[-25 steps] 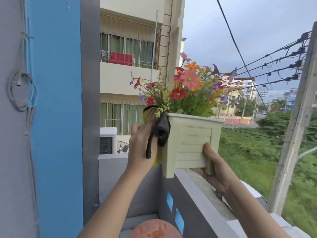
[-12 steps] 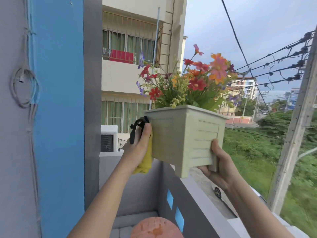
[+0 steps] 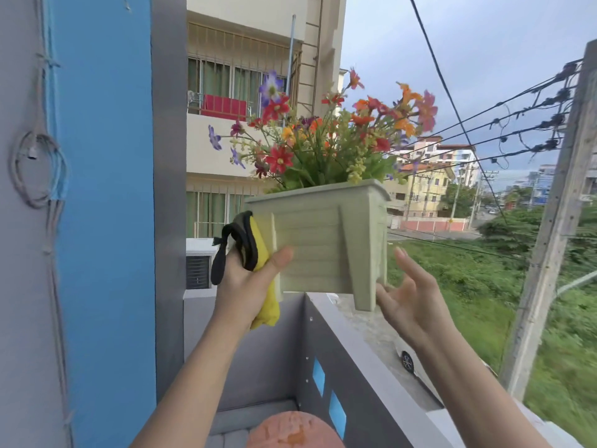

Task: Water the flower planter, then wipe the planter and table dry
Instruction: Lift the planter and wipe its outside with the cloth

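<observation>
planter: pale green planter (image 3: 319, 240) is sitting up at the corner of the grey balcony ledge (image 3: 365, 331), tilting toward the person's left; front-right foot looks to be on the ledge top, the other feet are hidden or blurred, so contact there is unclear.
flowers: mixed flowers (image 3: 326, 140) are standing up out of the rim, leaning with the tilt.
left hand: left hand (image 3: 248, 279) is gripping the planter's left side, thumb pressing across the slatted front face, fingers wrapping behind out of sight.
cloth: yellow cloth (image 3: 263, 253) with a black-edged grey layer is being held bunched in that same palm, sandwiched against the planter's left wall and hanging below the hand.
right hand: right hand (image 3: 410, 295) is hovering just beside the lower right corner foot, fingers (image 3: 403, 263) spread wide, holding nothing; any contact at the foot is too close to call.
key relation: planter is lying up and to the left of the right fingers; the left hand is the nearer one, carrying the load alone.
long axis: planter's long side is running left to right across the view, the short end facing the right palm.
step, my read: drying the planter's sides, water step looks done.
risk: one-hand hold plus tilt at the outer edge, street side below; right palm needs to be closing on the right wall before the cloth moves.
</observation>
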